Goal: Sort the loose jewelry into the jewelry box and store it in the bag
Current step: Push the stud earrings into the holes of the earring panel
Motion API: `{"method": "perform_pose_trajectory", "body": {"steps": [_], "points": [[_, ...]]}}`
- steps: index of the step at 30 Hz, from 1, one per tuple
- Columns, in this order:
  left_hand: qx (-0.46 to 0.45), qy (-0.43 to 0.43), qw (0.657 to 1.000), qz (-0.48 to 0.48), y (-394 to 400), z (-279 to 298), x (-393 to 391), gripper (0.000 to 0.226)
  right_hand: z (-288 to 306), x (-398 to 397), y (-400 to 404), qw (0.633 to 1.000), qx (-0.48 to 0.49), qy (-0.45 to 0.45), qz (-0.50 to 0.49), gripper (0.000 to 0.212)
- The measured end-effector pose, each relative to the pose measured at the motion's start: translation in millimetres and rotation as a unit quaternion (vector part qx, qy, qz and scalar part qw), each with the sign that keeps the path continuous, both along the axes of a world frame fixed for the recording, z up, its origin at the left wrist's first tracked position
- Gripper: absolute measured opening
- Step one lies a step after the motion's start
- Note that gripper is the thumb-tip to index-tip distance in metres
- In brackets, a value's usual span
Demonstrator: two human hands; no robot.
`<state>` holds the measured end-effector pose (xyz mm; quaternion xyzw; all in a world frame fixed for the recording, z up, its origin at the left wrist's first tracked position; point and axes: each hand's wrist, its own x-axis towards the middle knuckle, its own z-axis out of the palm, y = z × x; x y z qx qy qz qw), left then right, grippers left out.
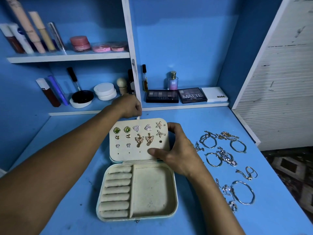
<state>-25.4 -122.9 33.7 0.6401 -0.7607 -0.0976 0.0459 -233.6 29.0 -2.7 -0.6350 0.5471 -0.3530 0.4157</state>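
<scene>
A cream jewelry box (175, 192) lies open in the middle of the blue table. Its base has ring rolls on the left and a bare compartment on the right. The raised lid panel (122, 154) carries several pairs of earrings (140, 134). My left hand (128, 106) reaches behind the lid's top edge with curled fingers and grips it there; the fingertips are hidden. My right hand (179, 150) holds the panel's right edge, thumb on its front. Loose bracelets and chains (225, 153) and a large bangle (243, 192) lie on the table to the right. No bag is in view.
Shelves behind the box hold makeup tubes (33, 31), pink jars (79, 43), white compacts (105, 90), eyeshadow palettes (162, 96) and a perfume bottle (172, 80). A white slatted panel (279, 82) stands at the right. The table's right edge drops to a patterned floor.
</scene>
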Motion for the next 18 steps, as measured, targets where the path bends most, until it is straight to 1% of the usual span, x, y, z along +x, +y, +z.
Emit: {"method": "perform_pose_trajectory", "body": {"steps": [3,7,10,13,18], "points": [[0.002,0.04,0.999,0.005,3,8,-2,0.009,0,0,-1,1.0,-0.008,0.003,-0.002,0.071],[-0.001,0.078,0.997,0.013,15,26,-1,0.006,-1,-1,2,0.999,-0.027,0.015,-0.005,0.07],[-0.025,0.122,0.992,0.032,27,37,4,0.003,-1,-2,4,0.997,-0.058,0.048,-0.02,0.071],[-0.052,0.162,0.985,0.041,42,45,10,0.006,3,-2,8,0.992,-0.086,0.091,-0.033,0.072],[-0.06,0.221,0.971,0.063,59,51,23,0.008,10,1,15,0.981,-0.122,0.143,-0.048,0.071]]}}
